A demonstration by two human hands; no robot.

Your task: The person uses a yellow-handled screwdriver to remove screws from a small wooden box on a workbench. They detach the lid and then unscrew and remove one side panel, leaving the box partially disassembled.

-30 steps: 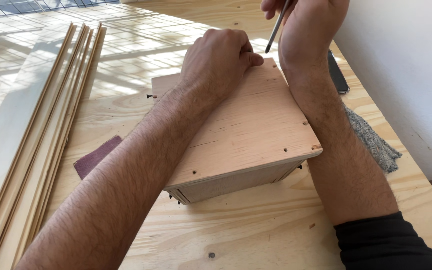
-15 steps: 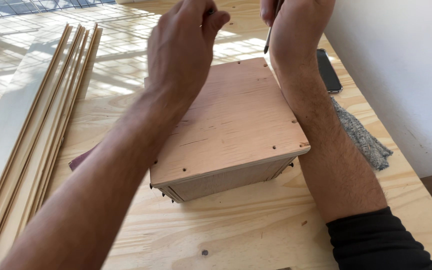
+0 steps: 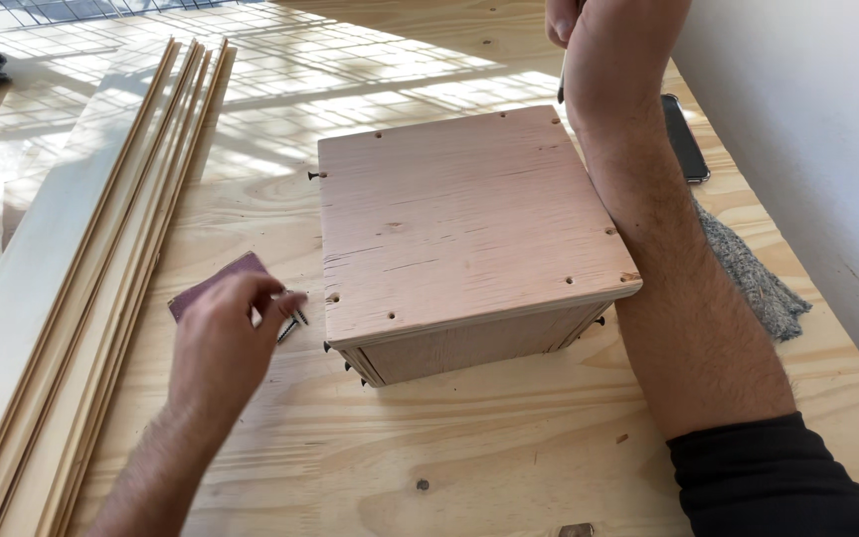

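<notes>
Left hand [image 3: 219, 343] on screws [image 3: 292, 323] (beside wooden box [image 3: 464, 234]).

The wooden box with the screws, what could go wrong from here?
Screw tips poke out of the wooden box at its near corner, close to the left hand, and could scratch it. The loose screws under its fingers might roll away. The right hand holds a thin tool that could slip.

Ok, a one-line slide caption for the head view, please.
Left hand picks dark screws beside a square plywood box on the wooden workbench; right hand holds a thin dark tool at its far corner.
</notes>
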